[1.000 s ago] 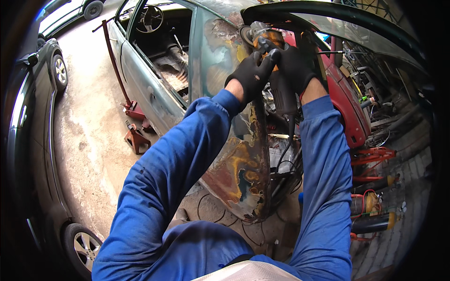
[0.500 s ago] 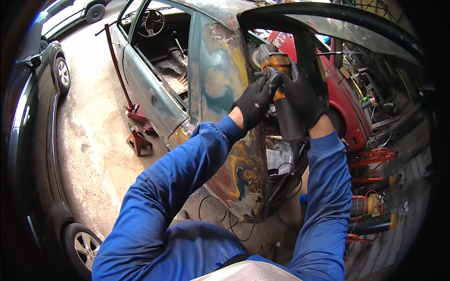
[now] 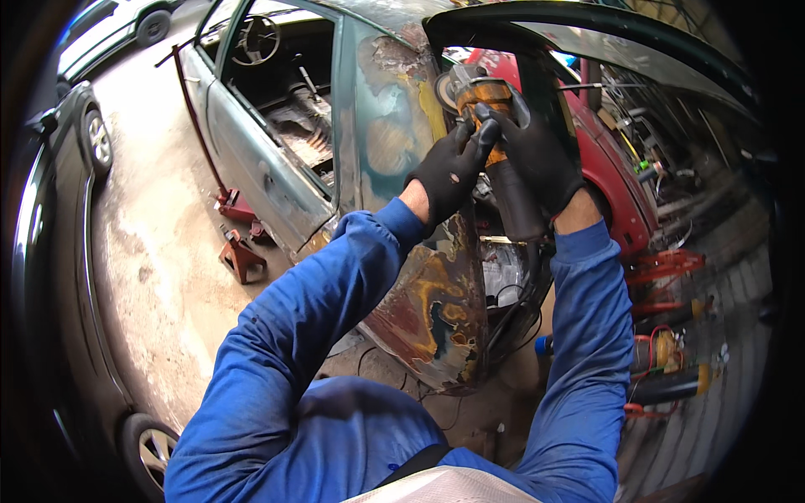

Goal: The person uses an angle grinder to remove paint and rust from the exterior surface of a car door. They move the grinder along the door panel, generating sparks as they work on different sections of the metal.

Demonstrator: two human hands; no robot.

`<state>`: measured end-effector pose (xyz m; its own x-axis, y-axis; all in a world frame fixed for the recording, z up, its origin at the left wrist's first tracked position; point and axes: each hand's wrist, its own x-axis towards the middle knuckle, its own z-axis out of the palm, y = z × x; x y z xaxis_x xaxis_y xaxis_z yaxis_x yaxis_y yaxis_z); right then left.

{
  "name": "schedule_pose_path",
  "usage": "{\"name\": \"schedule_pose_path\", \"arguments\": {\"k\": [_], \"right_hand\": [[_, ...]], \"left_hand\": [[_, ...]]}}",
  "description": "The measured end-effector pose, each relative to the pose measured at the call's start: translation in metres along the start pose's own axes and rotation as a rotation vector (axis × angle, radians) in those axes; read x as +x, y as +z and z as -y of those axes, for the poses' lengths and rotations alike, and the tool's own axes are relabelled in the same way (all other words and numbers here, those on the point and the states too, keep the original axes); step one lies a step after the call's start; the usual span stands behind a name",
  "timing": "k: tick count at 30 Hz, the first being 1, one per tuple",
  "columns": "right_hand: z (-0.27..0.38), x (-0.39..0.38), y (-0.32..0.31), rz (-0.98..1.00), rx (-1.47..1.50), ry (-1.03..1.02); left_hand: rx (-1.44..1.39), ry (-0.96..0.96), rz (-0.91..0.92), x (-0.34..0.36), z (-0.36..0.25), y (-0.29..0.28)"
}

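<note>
Both my hands wear black gloves and hold an orange and black angle grinder (image 3: 490, 109) up in front of me. My left hand (image 3: 449, 172) grips the grinder's head from the left, fingers by the disc guard. My right hand (image 3: 537, 155) wraps around its dark body (image 3: 513, 205) from the right. The grinder's disc (image 3: 444, 88) sits close to the rusty, partly sanded rear quarter panel (image 3: 402, 134) of a stripped green car. A black cable (image 3: 524, 293) hangs down from the grinder's tail.
The green car's door (image 3: 251, 159) stands open, showing a bare interior and steering wheel (image 3: 256, 38). Red jack stands (image 3: 239, 251) lie on the concrete floor at left. A dark car (image 3: 59, 251) flanks the left edge. A red car (image 3: 612, 184), red tools and cylinders (image 3: 671, 369) crowd the right.
My hands and the grinder have shifted slightly lower and to the right in view, staying by the car's rear pillar. My left hand's grip has moved nearer the grinder's head.
</note>
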<state>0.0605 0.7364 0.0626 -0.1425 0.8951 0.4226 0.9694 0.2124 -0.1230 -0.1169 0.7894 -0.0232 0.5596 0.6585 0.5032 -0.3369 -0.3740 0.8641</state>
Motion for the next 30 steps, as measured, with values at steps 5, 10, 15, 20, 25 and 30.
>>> {"name": "schedule_pose_path", "arguments": {"k": [5, 10, 15, 20, 25, 30], "right_hand": [[0.021, 0.033, -0.002, -0.002, -0.091, 0.094], [0.046, 0.070, 0.005, -0.055, -0.202, 0.099], [0.076, 0.089, 0.001, -0.133, 0.297, 0.523], [0.088, 0.089, -0.003, -0.135, 0.259, 0.442], [0.085, 0.087, -0.008, 0.049, -0.629, 0.089], [0.104, 0.069, -0.003, -0.198, 0.445, 0.572]], "left_hand": [[-0.053, 0.189, 0.026, 0.026, 0.010, -0.035], [-0.169, 0.181, 0.039, 0.051, 0.012, -0.070], [-0.322, 0.073, 0.145, 0.058, 0.005, -0.087], [-0.284, 0.109, 0.205, 0.059, 0.006, -0.092], [-0.191, 0.225, 0.141, 0.065, 0.004, -0.095], [-0.358, -0.094, 0.293, 0.049, -0.008, -0.090]]}}
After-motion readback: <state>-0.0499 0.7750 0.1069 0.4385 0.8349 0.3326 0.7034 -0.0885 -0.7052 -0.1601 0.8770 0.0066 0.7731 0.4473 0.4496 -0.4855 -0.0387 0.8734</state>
